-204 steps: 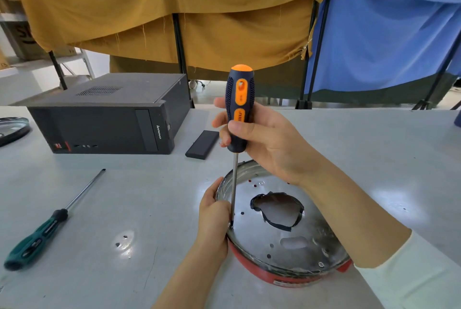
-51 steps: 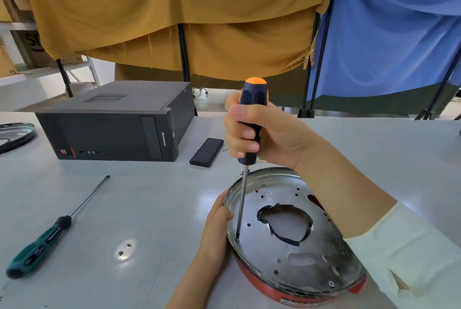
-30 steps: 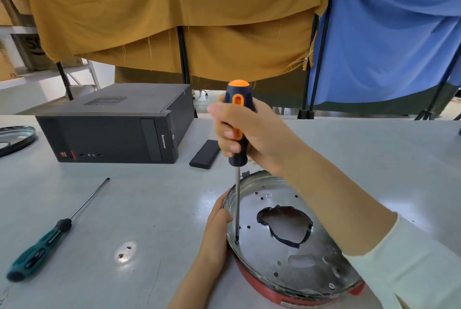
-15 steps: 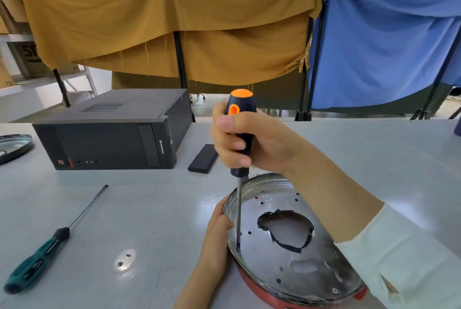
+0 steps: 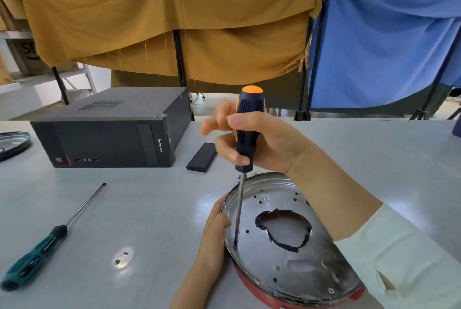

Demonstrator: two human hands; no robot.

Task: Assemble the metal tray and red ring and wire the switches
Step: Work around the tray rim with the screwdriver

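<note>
grey table [image 5: 149, 208] holds my computer case [image 5: 112, 134], green screwdriver [image 5: 37, 256], black slab [image 5: 202, 157], red ring [image 5: 257, 291], spare tray [image 5: 12, 141].

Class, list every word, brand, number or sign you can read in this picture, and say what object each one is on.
"lenovo": on the front panel of the black computer case, running vertically.
Large dark letters, cut off at the frame edge, on the cardboard box on the shelf at far left: unreadable.
Small red mark at the case's lower front corner: too small to read.
Orange and black screwdriver handle: no readable text.
</note>
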